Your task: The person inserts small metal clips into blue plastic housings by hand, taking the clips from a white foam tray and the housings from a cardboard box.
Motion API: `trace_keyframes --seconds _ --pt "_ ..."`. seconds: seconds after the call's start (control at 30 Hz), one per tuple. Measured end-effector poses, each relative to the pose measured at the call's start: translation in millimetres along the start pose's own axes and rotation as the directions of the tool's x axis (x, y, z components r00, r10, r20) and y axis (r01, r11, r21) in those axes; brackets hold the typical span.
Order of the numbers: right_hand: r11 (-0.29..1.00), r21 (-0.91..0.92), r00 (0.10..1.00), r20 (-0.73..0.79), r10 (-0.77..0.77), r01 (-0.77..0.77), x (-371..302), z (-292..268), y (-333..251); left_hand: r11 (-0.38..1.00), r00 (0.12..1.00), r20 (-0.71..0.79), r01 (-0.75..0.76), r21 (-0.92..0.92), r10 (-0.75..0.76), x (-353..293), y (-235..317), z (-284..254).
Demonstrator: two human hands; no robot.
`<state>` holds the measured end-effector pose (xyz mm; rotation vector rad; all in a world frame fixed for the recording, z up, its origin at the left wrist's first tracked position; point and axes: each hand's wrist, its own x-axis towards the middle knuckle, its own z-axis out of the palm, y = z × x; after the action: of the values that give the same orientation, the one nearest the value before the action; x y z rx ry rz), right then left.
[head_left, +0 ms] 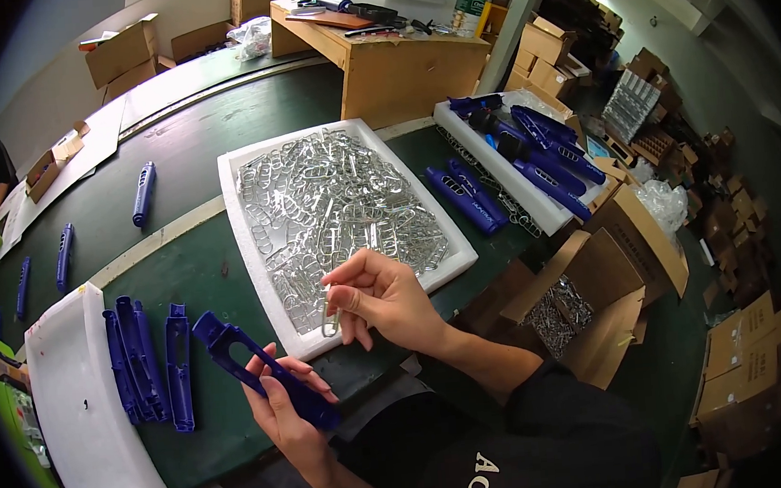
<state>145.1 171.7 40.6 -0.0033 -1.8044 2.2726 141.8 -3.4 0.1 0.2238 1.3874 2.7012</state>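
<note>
My left hand [284, 408] is closed around a long blue plastic shell [238, 349] with an oval cutout, tilted up toward the left. Just to its right and a little higher, my right hand [386, 299] pinches a thin metal wire loop [330, 320] between thumb and fingers. Beneath that hand lies a white foam tray [233, 201] filled with a tangle of similar shiny wire loops [341, 193]. Several open blue half shells [179, 366] lie on the green table left of my left hand.
A white foam lid [87, 405] lies at the left. Blue parts fill a foam box [543, 204] on the right, with more blue shells [465, 197] beside it. Below stands a carton of small metal pieces [557, 318]. Blue pieces [144, 195] sit on the dark belt; a wooden stand [414, 77] is behind.
</note>
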Motion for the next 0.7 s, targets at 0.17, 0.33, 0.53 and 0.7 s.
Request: trace_keyframes --seconds 0.17,0.33,0.53,0.7 --pt "0.991 -0.134 0.999 0.042 0.010 -0.004 -3 10 -9 0.992 0.987 0.111 0.112 0.064 -0.119 -3 8 -10" --pt "0.896 -0.348 0.961 0.072 -0.268 0.276 -2 22 -9 0.988 0.997 0.047 0.062 0.141 -0.069 -7 9 3" --pt "0.582 -0.624 0.814 0.159 -0.559 0.522 3 45 -3 0.982 0.980 0.163 0.083 0.171 -0.111 -9 9 -1" --pt "0.513 -0.650 0.785 0.221 -0.578 0.561 7 53 4 0.985 0.995 0.072 0.054 0.164 -0.066 -11 10 -3"
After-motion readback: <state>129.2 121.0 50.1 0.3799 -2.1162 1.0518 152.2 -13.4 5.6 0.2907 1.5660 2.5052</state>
